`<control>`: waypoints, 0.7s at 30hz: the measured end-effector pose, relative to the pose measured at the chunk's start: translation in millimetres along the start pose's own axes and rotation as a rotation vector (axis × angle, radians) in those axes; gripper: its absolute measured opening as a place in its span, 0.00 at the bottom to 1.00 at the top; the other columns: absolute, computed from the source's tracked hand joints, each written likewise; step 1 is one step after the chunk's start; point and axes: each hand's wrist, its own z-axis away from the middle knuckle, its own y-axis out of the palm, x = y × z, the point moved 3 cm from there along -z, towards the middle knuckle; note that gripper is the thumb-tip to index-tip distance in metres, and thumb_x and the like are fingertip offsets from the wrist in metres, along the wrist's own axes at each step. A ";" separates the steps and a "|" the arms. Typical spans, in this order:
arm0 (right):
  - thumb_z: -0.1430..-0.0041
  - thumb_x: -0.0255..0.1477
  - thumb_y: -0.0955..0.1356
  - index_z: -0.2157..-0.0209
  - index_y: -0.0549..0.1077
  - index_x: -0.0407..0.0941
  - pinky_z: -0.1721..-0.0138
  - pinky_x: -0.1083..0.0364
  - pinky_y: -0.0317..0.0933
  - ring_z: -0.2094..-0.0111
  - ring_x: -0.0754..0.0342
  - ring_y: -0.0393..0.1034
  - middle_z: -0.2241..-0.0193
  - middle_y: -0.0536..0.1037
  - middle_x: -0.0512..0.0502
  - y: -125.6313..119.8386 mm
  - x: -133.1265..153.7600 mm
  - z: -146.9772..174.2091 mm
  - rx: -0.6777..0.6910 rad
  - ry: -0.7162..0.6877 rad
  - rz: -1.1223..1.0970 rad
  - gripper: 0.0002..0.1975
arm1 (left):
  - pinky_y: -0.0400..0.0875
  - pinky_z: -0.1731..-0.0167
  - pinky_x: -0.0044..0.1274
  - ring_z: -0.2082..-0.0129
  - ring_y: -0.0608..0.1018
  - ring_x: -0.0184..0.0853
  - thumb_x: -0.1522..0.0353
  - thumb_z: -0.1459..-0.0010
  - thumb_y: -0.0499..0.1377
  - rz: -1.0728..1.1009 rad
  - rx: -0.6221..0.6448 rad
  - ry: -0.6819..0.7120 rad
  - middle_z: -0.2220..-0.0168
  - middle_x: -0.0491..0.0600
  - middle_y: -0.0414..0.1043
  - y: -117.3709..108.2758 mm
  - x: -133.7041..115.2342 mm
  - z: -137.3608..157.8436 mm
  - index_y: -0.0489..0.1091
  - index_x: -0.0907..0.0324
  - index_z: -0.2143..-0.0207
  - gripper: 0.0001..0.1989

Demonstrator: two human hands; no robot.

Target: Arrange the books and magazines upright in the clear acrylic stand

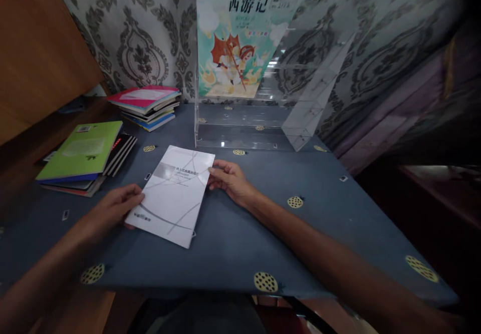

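Note:
A white book with grey curved lines and a grey title block on its cover is held between my two hands, tilted over the table. My left hand grips its lower left edge, thumb on top and fingers partly under it. On the upper right edge, my right hand pinches it with thumb and fingers. Left of the book lies a stack topped by a green book. Behind that stands another pile with a pink book on top.
A clear acrylic rack stands at the back of the table, with a teal illustrated book upright in it. The blue tablecloth has a pineapple print. A wooden panel rises at the left, patterned wallpaper behind.

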 end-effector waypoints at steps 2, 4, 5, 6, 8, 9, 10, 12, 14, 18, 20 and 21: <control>0.51 0.41 0.76 0.64 0.77 0.45 0.74 0.58 0.67 0.76 0.57 0.73 0.76 0.79 0.52 -5.1 -1.2 -4.2 -0.055 -0.040 0.072 0.16 | 0.62 0.85 0.22 0.85 0.68 0.34 0.50 0.54 0.67 -0.233 0.007 0.115 0.84 0.44 0.66 1.3 -3.4 5.9 0.71 0.54 0.79 0.19; 0.48 0.40 0.75 0.64 0.77 0.45 0.76 0.58 0.65 0.79 0.58 0.69 0.79 0.75 0.54 -9.2 -1.4 -10.7 -0.085 -0.098 0.188 0.15 | 0.64 0.81 0.23 0.81 0.72 0.36 0.52 0.46 0.62 -0.485 -0.096 0.300 0.80 0.46 0.71 3.1 -13.0 6.5 0.73 0.53 0.74 0.15; 0.46 0.40 0.74 0.63 0.77 0.45 0.77 0.58 0.64 0.80 0.58 0.67 0.80 0.74 0.55 -10.4 -1.2 -14.5 -0.086 -0.123 0.258 0.13 | 0.67 0.77 0.24 0.77 0.75 0.38 0.53 0.43 0.60 -0.577 -0.141 0.387 0.76 0.48 0.74 5.7 -18.6 4.5 0.74 0.52 0.70 0.13; 0.43 0.38 0.72 0.62 0.78 0.45 0.77 0.57 0.63 0.81 0.58 0.66 0.81 0.72 0.55 -11.0 -0.8 -18.2 -0.083 -0.139 0.339 0.12 | 0.70 0.71 0.26 0.72 0.77 0.40 0.54 0.41 0.58 -0.640 -0.158 0.459 0.70 0.49 0.77 9.8 -23.7 0.5 0.74 0.51 0.65 0.13; 0.39 0.33 0.68 0.60 0.78 0.45 0.75 0.55 0.64 0.80 0.56 0.66 0.80 0.73 0.54 -10.5 1.5 -23.8 -0.096 -0.160 0.552 0.09 | 0.73 0.57 0.31 0.58 0.80 0.45 0.56 0.38 0.54 -0.696 -0.109 0.555 0.56 0.53 0.79 20.4 -30.3 -12.1 0.73 0.52 0.55 0.15; 0.38 0.29 0.67 0.59 0.77 0.44 0.72 0.53 0.66 0.77 0.54 0.69 0.78 0.74 0.52 -8.9 3.7 -25.0 -0.121 -0.185 0.687 0.09 | 0.71 0.51 0.34 0.51 0.78 0.46 0.57 0.38 0.53 -0.708 -0.078 0.586 0.50 0.55 0.77 25.4 -31.5 -19.7 0.71 0.53 0.51 0.17; 0.38 0.26 0.66 0.57 0.77 0.44 0.67 0.51 0.68 0.73 0.52 0.72 0.74 0.77 0.49 -6.0 6.3 -25.0 -0.155 -0.229 0.834 0.10 | 0.69 0.45 0.37 0.45 0.75 0.47 0.58 0.38 0.52 -0.723 -0.052 0.605 0.45 0.56 0.74 29.6 -31.0 -27.5 0.70 0.55 0.48 0.19; 0.38 0.23 0.66 0.53 0.76 0.44 0.55 0.45 0.69 0.60 0.46 0.74 0.63 0.80 0.42 6.0 10.2 -22.6 -0.195 -0.362 1.107 0.13 | 0.62 0.38 0.41 0.37 0.70 0.49 0.58 0.38 0.52 -0.770 -0.030 0.613 0.39 0.59 0.69 35.0 -25.4 -41.1 0.68 0.57 0.45 0.22; 0.35 0.23 0.64 0.47 0.74 0.45 0.46 0.43 0.66 0.49 0.44 0.71 0.52 0.78 0.38 25.7 7.4 -21.7 -0.090 -0.488 1.272 0.17 | 0.58 0.36 0.44 0.35 0.67 0.50 0.58 0.37 0.51 -0.830 -0.035 0.616 0.37 0.60 0.67 37.4 -16.2 -49.8 0.67 0.58 0.44 0.23; 0.29 0.27 0.59 0.34 0.61 0.46 0.37 0.42 0.59 0.36 0.45 0.62 0.38 0.70 0.37 60.2 -12.7 -34.5 0.290 -0.546 1.325 0.23 | 0.55 0.35 0.47 0.33 0.65 0.49 0.60 0.33 0.47 -0.937 -0.070 0.651 0.35 0.63 0.64 39.7 -1.5 -53.0 0.63 0.61 0.39 0.25; 0.28 0.30 0.59 0.33 0.58 0.42 0.34 0.40 0.55 0.32 0.44 0.56 0.34 0.65 0.34 61.3 -20.6 -44.5 0.305 -0.492 1.373 0.24 | 0.53 0.35 0.47 0.33 0.64 0.50 0.60 0.33 0.46 -0.958 -0.095 0.663 0.34 0.64 0.63 41.3 0.7 -51.6 0.62 0.62 0.39 0.25; 0.27 0.32 0.59 0.33 0.58 0.39 0.33 0.40 0.52 0.31 0.43 0.53 0.33 0.63 0.32 57.7 -23.2 -48.2 0.275 -0.455 1.409 0.25 | 0.53 0.34 0.47 0.32 0.64 0.50 0.61 0.32 0.45 -0.961 -0.104 0.667 0.34 0.64 0.63 42.2 0.8 -50.9 0.63 0.62 0.39 0.25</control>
